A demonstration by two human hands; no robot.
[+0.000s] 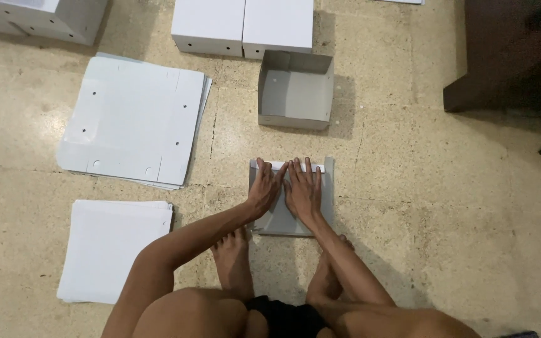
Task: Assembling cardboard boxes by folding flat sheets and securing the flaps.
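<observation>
Feet point(236, 250) sit at six o'clock, planted on the speckled floor point(408, 206) just behind a grey cardboard sheet point(328, 200), probably so the squatting person can lean weight straight over it. Both palms lie flat on that sheet: the left hand point(264, 191) and right hand point(305, 193) touch side by side, fingers spread and pressed down, nothing pinched, fingertips reaching the folded white strip at the sheet's far edge, apparently to crease it. The sheet shows beyond the fingers at twelve and past the right hand at three. At nine o'clock lies a stack of white sheets point(114, 250); at ten, a stack of flat cut blanks point(133, 122) with holes. At twelve stands an open grey box point(295, 94), and beyond it two closed white boxes point(242, 25).
</observation>
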